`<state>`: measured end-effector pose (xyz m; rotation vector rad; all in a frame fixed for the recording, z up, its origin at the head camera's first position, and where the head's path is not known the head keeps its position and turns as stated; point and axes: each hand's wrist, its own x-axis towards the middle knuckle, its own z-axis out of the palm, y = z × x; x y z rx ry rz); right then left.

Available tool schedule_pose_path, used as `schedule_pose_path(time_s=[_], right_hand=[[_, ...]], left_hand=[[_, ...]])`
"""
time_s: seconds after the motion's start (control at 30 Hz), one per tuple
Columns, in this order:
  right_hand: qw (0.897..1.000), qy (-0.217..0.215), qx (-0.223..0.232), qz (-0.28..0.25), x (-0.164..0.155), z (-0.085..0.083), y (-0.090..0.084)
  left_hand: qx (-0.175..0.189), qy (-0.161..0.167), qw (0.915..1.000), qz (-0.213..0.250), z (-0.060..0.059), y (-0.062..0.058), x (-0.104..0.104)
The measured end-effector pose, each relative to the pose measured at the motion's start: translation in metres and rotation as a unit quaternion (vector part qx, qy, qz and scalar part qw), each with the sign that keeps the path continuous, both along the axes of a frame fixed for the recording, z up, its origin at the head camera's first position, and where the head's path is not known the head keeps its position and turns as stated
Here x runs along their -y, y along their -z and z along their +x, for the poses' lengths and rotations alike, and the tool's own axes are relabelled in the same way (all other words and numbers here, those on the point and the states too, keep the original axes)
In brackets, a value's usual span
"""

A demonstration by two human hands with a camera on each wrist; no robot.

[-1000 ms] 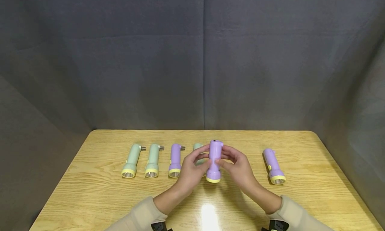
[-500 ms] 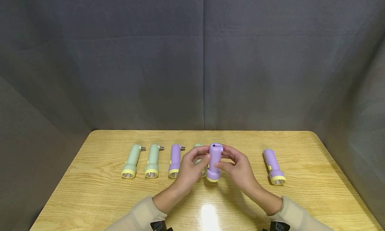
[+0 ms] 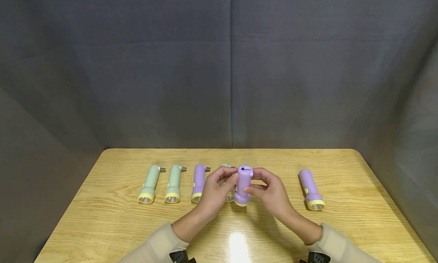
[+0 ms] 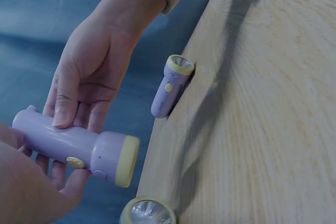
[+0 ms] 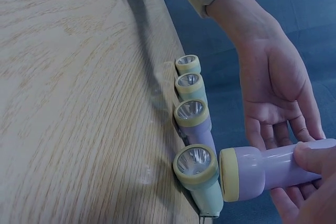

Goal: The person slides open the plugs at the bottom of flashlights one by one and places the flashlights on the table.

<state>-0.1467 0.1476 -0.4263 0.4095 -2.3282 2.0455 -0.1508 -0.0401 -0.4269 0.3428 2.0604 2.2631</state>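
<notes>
A purple flashlight (image 3: 243, 184) is held just above the wooden table (image 3: 102, 225), a little right of a row of four others, and it is gripped from both sides: the left hand (image 3: 215, 192) has its fingers and thumb curled round the barrel, and the right hand (image 3: 272, 192) pinches it with thumb on top and fingers beneath. Judged from this hold, the step in hand is best done by keeping the two grips opposed, so that the smooth barrel is not allowed to roll, and by lowering the piece with its yellow-ringed head (image 4: 126, 161) turned the same way as its neighbours, just beside the green flashlight (image 5: 202, 182) that lies nearest. Contact with that neighbour should be avoided, since round bodies are easily nudged out of line. The flashlights are seen to be smooth matte plastic: a straight cylindrical barrel, a wider flared head rimmed in pale yellow, a shiny reflector behind a clear lens, and a small yellow switch (image 4: 75, 162) on the side. A short metal stub is shown at the tail of the two green ones at the left (image 3: 149, 183). A second purple one (image 3: 199, 182) lies in the row and another purple one (image 3: 311, 189) well apart at the right. The table top is pale, strongly grained and glossy.
</notes>
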Motion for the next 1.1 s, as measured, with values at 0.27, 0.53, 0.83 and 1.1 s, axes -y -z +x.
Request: schedule_pose_path(time_s=[0.27, 0.53, 0.83, 1.1], right_hand=[[1.000, -0.008, -0.006, 0.006, -0.002, -0.001, 0.000], [1.000, -0.017, -0.011, 0.005, -0.003, 0.000, 0.000], [1.000, -0.021, -0.006, 0.003, -0.001, 0.003, -0.002], [1.000, -0.019, -0.010, -0.003, -0.001, 0.003, -0.001]], left_hand=[[0.049, 0.026, 0.9984, 0.007, -0.002, -0.012, 0.002], [0.090, 0.042, 0.9949, -0.014, -0.006, -0.021, 0.005], [0.114, 0.060, 0.9908, -0.038, -0.009, -0.033, 0.007], [0.103, 0.061, 0.9909, -0.061, -0.009, -0.035, 0.007]])
